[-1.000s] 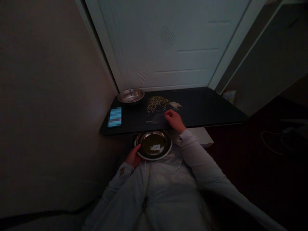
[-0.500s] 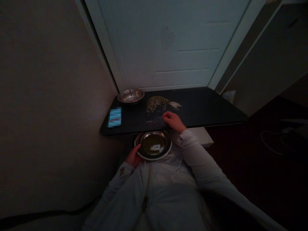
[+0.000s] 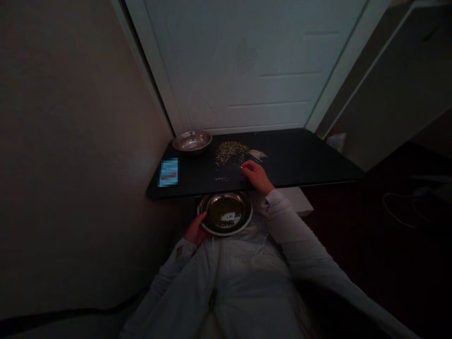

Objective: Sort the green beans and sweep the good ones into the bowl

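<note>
My left hand (image 3: 196, 230) grips the left rim of a shiny metal bowl (image 3: 246, 224) at my lap, thumb on the edge. Small dark green beans (image 3: 219, 210) cover much of the bowl's bottom. Over the front part of the dark tabletop (image 3: 300, 157) is my right hand (image 3: 257, 176), thumb and forefinger pinched together. A tiny pale speck shows at its fingertips, too small to name. Just beyond lies a spread pile of mixed green and pale beans (image 3: 231, 153). A small whitish heap (image 3: 258, 154) adjoins the pile, and a few pale bits (image 3: 221, 179) lie left of my right hand.
A second metal bowl (image 3: 192, 141) stands at the table's back left corner. Before it lies a blurred-out blue rectangle (image 3: 168, 172). A white door (image 3: 229, 84) rises behind the table; a white box (image 3: 294, 200) sits below its front edge. A cable (image 3: 391, 212) lies at right.
My right hand has shifted slightly right, and a pale speck now shows at its fingertips. My left hand and the bowl at my lap stay in place.
</note>
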`<state>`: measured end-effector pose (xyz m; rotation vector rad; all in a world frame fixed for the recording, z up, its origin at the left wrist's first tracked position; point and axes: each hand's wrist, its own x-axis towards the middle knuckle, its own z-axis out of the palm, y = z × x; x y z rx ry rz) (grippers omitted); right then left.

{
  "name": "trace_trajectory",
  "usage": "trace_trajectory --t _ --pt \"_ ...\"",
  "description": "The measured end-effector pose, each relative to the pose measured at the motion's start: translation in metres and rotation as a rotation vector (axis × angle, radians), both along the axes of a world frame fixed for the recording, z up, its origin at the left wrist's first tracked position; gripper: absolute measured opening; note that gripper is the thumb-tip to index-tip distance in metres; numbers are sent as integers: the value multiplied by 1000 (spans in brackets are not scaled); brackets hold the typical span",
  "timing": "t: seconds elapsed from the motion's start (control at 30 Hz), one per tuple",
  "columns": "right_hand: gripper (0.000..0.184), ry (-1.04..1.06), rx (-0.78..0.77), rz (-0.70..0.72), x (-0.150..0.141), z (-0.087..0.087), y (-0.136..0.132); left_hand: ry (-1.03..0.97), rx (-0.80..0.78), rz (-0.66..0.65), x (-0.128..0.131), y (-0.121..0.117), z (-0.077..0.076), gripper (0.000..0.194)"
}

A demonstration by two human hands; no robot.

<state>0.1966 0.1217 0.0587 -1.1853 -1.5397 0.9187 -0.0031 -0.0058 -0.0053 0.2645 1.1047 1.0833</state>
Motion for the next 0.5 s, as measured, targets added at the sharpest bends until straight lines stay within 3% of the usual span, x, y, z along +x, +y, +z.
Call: trace_trajectory --t 0.17,0.33,0.5 --pt "14 -27 42 -71 -6 -7 19 10 -8 14 0 1 -1 24" --pt "18 -212 48 -122 -16 -9 34 -8 -6 6 0 0 0 23" --pt "21 -416 63 -141 -21 -3 33 -45 -10 14 2 -1 6 29"
